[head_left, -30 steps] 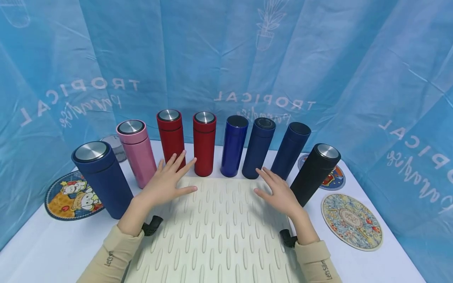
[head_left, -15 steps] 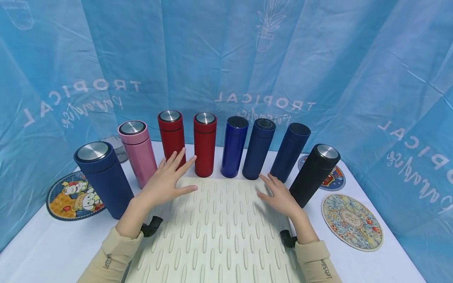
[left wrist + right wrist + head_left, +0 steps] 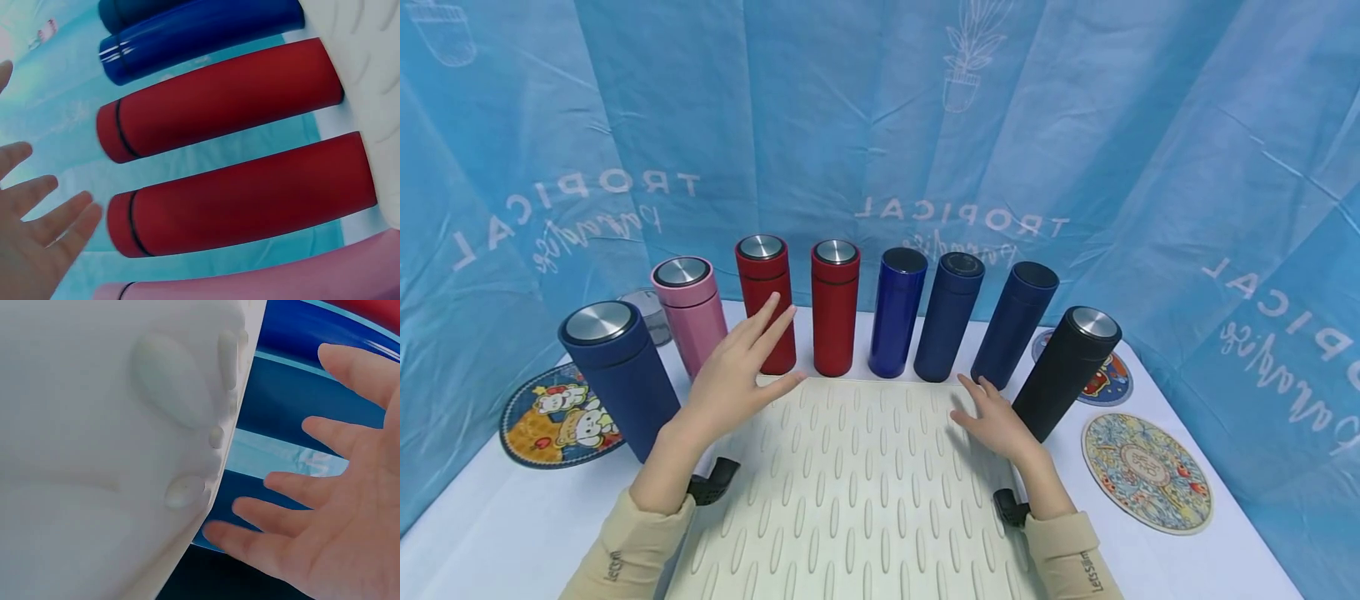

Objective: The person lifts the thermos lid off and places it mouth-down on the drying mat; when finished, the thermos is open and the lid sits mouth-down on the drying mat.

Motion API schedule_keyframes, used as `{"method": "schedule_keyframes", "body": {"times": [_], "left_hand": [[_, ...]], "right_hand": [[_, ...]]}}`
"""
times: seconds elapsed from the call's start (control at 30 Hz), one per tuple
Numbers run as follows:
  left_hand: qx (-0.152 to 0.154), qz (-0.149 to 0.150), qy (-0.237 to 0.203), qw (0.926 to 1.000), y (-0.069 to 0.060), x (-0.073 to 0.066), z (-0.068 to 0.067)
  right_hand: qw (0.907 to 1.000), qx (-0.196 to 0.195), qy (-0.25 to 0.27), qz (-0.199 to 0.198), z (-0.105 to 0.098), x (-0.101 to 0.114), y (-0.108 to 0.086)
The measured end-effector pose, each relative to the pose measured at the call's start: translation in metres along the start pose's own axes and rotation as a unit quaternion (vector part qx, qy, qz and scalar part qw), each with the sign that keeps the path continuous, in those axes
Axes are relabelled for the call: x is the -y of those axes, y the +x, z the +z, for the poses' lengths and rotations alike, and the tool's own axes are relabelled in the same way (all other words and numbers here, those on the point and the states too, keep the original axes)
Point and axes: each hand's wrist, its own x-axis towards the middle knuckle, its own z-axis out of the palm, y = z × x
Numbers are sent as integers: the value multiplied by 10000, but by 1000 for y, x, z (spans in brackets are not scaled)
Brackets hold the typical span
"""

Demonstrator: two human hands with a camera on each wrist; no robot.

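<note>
Spread and empty, my left hand (image 3: pixel 730 375) hovers before the pink bottle (image 3: pixel 694 321) and the left red bottle (image 3: pixel 778 350); in the left wrist view its fingers (image 3: pixel 69 219) stand apart from the red bottles' lid ends. My right hand (image 3: pixel 996 421) is held over the mat's right part with fingers parted, near a dark blue bottle (image 3: pixel 1011 325) and the black bottle (image 3: pixel 1060 375). In the right wrist view this hand (image 3: pixel 337 500) shows its palm and holds nothing. Another red bottle (image 3: pixel 834 317), a glossy blue bottle (image 3: pixel 897 321) and a navy bottle (image 3: pixel 947 325) stand upright between the hands.
A cream ridged mat (image 3: pixel 865 500) lies at the front centre. A large blue bottle (image 3: pixel 625 375) stands at left, partly over a round cartoon coaster (image 3: pixel 550 417). A patterned round coaster (image 3: pixel 1146 471) lies at right, another behind the black bottle. A printed blue curtain (image 3: pixel 820 108) hangs behind.
My left hand has moved left and slightly up, showing more of the left red bottle. My right hand has shifted slightly right and down. The bottles stand as before.
</note>
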Motion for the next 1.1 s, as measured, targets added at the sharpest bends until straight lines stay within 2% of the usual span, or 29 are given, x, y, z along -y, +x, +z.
{"method": "schedule_keyframes", "body": {"times": [0.07, 0.17, 0.33, 0.47, 0.6, 0.7, 0.83, 0.9, 0.97, 1.1], "left_hand": [[-461, 284, 122, 9985, 0, -1, -4], [-1111, 663, 316, 9911, -1, -2, -10], [-1924, 944, 569, 9751, -2, -1, -21], [-2394, 899, 617, 9648, -4, 2, -30], [-2651, 735, 776, 9583, -7, 6, -42], [-2879, 647, 967, 9506, -11, 9, -52], [-3278, 472, 1009, 9382, -17, 14, -67], [-3344, 331, 996, 9366, -21, 18, -74], [-3308, 165, 937, 9389, -27, 23, -82], [-2890, -210, 489, 9558, -41, 36, -97]], "right_hand": [[9999, 50, 29, 103, 0, 0, -1], [9995, 98, 67, 278, -1, 0, -1], [9991, 150, 73, 393, -1, 0, -1], [9991, 167, 43, 375, -1, -1, -1], [9988, 190, 31, 455, -1, -2, -1], [9982, 212, 14, 553, -1, -2, 0], [9978, 237, 6, 612, -1, -2, 0], [9978, 255, 19, 619, -1, -2, 0], [9977, 270, 40, 626, -1, -2, 0], [9973, 306, 28, 663, 0, -2, -1]]}}
